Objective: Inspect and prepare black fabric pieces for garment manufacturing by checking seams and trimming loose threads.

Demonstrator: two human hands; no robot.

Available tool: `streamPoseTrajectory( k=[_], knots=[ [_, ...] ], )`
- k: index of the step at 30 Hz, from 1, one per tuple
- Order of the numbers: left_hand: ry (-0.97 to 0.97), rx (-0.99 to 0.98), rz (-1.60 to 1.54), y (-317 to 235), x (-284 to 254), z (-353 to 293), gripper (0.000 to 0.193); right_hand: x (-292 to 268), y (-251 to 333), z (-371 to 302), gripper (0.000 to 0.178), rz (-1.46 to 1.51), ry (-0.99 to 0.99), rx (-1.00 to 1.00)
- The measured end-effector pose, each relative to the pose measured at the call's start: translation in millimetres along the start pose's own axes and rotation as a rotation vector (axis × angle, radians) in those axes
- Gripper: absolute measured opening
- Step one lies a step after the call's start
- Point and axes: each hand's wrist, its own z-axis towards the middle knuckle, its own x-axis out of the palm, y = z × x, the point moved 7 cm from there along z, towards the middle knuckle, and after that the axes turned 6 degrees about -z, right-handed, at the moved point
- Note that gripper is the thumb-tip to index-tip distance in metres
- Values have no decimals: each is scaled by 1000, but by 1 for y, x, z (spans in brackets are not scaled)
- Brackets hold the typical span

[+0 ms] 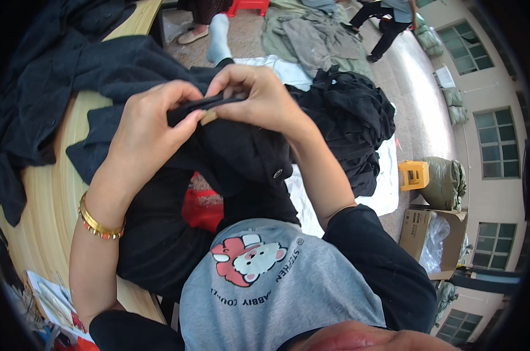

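Observation:
Both hands are raised close together over my lap, pinching the edge of a black garment [241,149]. My left hand [151,120] grips a folded part of it between thumb and fingers, and its wrist wears a gold bangle [95,222]. Opposite, my right hand [256,96] has thumb and curled fingers closed on the same fold. A small tan piece [208,117] shows at the left thumb tip; I cannot tell what it is. The garment hangs over my knees, with a round button [278,173] on its lower part.
Dark garments [124,67] lie across the wooden table [66,175] at left. A black cloth heap [350,117] rests on a white sheet [388,169]. Beyond are a yellow stool [414,175], a cardboard box [414,234], grey-green cloth [311,41] and a walking person [388,23].

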Motion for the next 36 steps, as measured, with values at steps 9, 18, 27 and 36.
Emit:
streamPoseTrajectory(
  k=[9, 18, 27, 36],
  knots=[
    [7, 146, 72, -7, -3, 3, 23, -6, -8, -8, 23, 57, -87, -80],
    [74, 146, 97, -9, 0, 3, 17, -8, -10, -9, 18, 16, -101, -144],
    [-61, 257, 357, -17, 9, 7, 12, -7, 2, -16, 23, -127, -128, -183],
    [216, -129, 31, 47, -15, 0, 24, -47, -48, -53, 32, -235, -76, 101]
  ],
)
